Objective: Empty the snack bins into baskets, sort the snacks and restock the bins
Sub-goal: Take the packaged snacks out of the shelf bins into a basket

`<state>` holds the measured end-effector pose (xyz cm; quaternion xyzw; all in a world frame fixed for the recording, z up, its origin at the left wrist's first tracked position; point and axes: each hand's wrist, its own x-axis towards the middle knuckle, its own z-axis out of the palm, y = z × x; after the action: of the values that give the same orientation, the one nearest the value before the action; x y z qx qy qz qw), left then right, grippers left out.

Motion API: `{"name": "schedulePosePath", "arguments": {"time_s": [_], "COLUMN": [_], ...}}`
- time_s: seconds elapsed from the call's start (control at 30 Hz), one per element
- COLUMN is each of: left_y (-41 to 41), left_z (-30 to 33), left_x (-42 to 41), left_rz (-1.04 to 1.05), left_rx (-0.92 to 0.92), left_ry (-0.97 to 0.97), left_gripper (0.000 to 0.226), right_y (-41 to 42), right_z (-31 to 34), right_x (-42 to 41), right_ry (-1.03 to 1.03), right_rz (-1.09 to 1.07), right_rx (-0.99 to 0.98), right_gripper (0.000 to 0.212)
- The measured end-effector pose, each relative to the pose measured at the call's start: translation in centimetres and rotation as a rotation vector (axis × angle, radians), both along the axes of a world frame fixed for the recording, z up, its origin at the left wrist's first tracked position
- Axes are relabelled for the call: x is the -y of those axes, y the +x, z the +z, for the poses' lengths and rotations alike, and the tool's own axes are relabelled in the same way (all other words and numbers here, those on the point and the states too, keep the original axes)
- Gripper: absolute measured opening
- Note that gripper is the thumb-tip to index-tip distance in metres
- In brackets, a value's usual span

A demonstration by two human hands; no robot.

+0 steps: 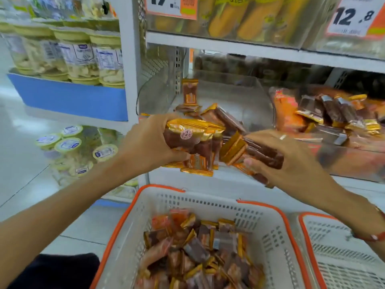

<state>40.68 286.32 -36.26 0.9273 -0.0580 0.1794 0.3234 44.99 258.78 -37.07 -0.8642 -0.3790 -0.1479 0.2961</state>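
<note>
White metal shelving upright (127,59) as landmark: left of it, shelves with rows of clear lidded tubs (83,59) above a blue shelf front (70,99); right of it, perforated back panel (164,69) and orange-white price tags (354,15) overhead; below-left, pale glossy tiled floor (18,159), bright even light

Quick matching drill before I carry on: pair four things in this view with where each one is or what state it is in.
Things
1. left hand
2. white plastic basket with orange rim
3. clear acrylic bin on the left of the shelf
4. second white basket with orange rim

States
A. nearly emptied, a few packets left
B. at the right edge, no snacks visible in it
C. gripping a bunch of gold-and-brown wrapped snack packets
D. below the hands, partly filled with packets

Pairs: 1-C, 2-D, 3-A, 4-B
</note>
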Motion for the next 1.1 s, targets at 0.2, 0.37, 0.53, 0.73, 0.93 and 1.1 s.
{"name": "schedulePosePath", "arguments": {"time_s": [0.2,0.37,0.53,0.73,0.93,1.1], "left_y": [-0.4,1.1,2.0,5.0,9.8,11.4], "left_z": [-7.0,-8.1,-8.3,-4.8,-5.0,-7.3], "left_x": [1.5,2.4,0.8,-1.5,-4.7,-6.2], "left_rz": [-0.037,-0.070,-0.219,-0.366,0.080,0.129], "left_rx": [-0.236,-0.286,-0.250,-0.156,0.456,0.387], "left_ry": [0.215,0.265,0.553,0.252,0.293,0.413], "left_gripper": [0.051,0.093,0.130,0.108,0.025,0.049], "right_y": [0.4,0.6,1.3,6.6,17.5,26.2], "right_z": [-7.1,-8.4,-5.3,0.2,2.3,-0.2], "right_x": [0.6,-0.3,-1.1,-5.4,-12.0,-17.3], "right_ry": [-0.416,-0.495,-0.356,-0.166,-0.226,-0.375], "right_rz": [-0.030,0.029,0.031,0.056,-0.088,-0.311], "right_rx": [-0.326,-0.496,-0.424,-0.193,-0.080,-0.289], "right_gripper": [0.041,0.040,0.022,0.018,0.020,0.063]}}
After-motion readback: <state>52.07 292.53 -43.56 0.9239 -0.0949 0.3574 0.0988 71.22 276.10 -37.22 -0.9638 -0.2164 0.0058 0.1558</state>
